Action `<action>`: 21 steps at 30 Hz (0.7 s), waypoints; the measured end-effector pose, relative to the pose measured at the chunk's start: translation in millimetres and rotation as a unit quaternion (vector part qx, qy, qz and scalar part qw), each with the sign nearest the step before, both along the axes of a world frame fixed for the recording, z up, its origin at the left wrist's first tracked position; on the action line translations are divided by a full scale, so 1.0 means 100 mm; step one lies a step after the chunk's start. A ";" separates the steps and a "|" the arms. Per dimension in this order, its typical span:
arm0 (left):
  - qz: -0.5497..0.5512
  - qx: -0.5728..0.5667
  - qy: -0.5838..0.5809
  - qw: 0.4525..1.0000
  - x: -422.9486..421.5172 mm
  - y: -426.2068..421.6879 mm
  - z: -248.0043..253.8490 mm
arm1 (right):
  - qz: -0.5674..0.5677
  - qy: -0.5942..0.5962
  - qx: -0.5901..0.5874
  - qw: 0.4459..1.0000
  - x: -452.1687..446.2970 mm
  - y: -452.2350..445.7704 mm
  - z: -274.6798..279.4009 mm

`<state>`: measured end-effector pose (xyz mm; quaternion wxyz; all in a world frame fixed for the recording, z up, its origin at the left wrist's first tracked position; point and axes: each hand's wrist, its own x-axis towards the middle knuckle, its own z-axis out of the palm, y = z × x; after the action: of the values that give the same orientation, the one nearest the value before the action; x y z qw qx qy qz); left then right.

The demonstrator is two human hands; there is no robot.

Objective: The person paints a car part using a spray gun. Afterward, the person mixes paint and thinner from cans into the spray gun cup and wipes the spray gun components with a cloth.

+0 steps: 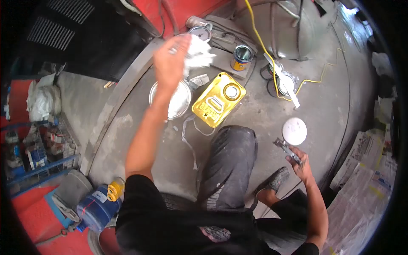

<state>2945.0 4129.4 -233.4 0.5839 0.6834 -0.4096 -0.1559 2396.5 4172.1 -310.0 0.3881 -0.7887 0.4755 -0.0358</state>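
Note:
My left hand (169, 63), smeared by motion, is raised at the upper middle, closed on a crumpled white cloth or paper wipe (199, 53). Beneath my left forearm sits a round silver tin (180, 100). Beside it, a rectangular gold metal can (224, 105) with a round cap and top handle stands on the floor. At the right, my right hand (301, 165) is wrapped round a spray gun (289, 151). The gun's round white cup (294, 131) points away from me. Some of the gun is hidden by my fingers.
An open paint can (242, 57) stands beyond the gold can. Further right, a white stick (289, 88) lies across small cans, near a yellow cord (316, 80). Papers (361, 157) line the right side. A blue water jug (95, 208) lies at lower left.

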 end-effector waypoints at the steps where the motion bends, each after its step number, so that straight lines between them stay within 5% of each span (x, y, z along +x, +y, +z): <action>1: -0.044 -0.007 0.016 0.999 -0.33 0.08 0.10 | 0.018 0.009 -0.035 0.999 0.05 -0.03 0.02; 4: -0.134 -0.014 0.129 0.982 -1.28 0.13 0.09 | 0.043 0.048 -0.087 0.994 0.11 -0.05 0.06; 6: -0.161 -0.071 0.156 0.972 -1.84 0.15 -0.11 | -0.011 0.060 0.028 0.998 0.44 -0.15 0.39; 9: -0.290 -0.075 -0.015 0.954 -2.48 0.20 -0.36 | 0.000 0.056 0.025 0.998 0.47 -0.22 0.34; 10: -0.273 -0.082 -0.207 0.936 -2.61 0.22 -0.37 | 0.028 -0.016 -0.043 0.999 0.44 -0.21 0.31; 16: -0.288 -0.006 -0.183 0.940 -2.92 0.12 -0.63 | -0.037 0.096 0.049 0.993 0.29 -0.10 0.16; 21: -0.266 -0.036 -0.277 0.923 -2.97 0.04 -0.43 | -0.040 -0.033 -0.007 0.999 0.29 -0.07 -0.01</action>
<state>2647.8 4133.8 -276.7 0.4083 0.5439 -0.7269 -0.0955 2425.8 4165.4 -311.2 0.3967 -0.7701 0.4930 -0.0807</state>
